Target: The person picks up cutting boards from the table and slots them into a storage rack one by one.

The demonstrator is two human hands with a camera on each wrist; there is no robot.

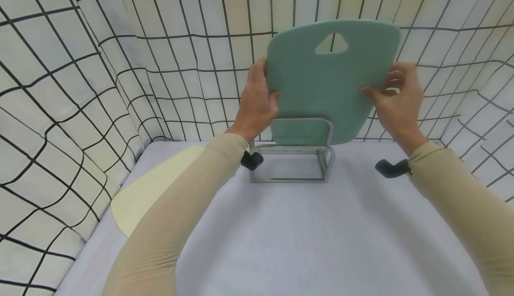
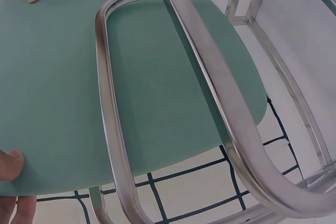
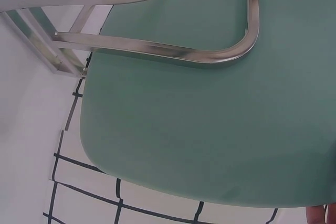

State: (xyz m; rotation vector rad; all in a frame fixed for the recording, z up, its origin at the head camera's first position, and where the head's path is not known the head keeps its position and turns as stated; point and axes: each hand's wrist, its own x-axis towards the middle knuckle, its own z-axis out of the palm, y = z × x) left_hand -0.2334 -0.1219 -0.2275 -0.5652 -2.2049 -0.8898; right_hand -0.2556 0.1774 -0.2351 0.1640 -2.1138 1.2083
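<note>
Two hands, one green board, one metal rack and one pale yellow sheet. The green board (image 1: pixel 317 86) is held between the hands, above the bench (image 1: pixel 289 242), its lower part behind the near bars of the metal rack (image 1: pixel 290 180). The left hand (image 1: pixel 258 104) grasps the board's left edge, thumb on the near face and fingertips beyond the edge; the right hand (image 1: pixel 397 108) pinches the right edge in the same manner. The board stands nearly upright, broad face toward the person, its single handle hole (image 1: pixel 332 44) uppermost and higher than both hands. The axis from hole to opposite edge runs close to vertical, the top leaning slightly toward the right hand; foreshortening hides which side is longer. The rack stands below and between the hands, nearer the left; in both wrist views two bent bars cross the board. Whether the lower edge rests on the rack cannot be told. The pale yellow sheet (image 1: pixel 152 184) lies on the bench, left of the left hand and partly behind the left sleeve (image 1: pixel 160 224). Two black pieces, one (image 1: pixel 252 160) beneath each wrist, are visible. Grid-patterned walls (image 1: pixel 180 64) rise behind and beside the hands.
</note>
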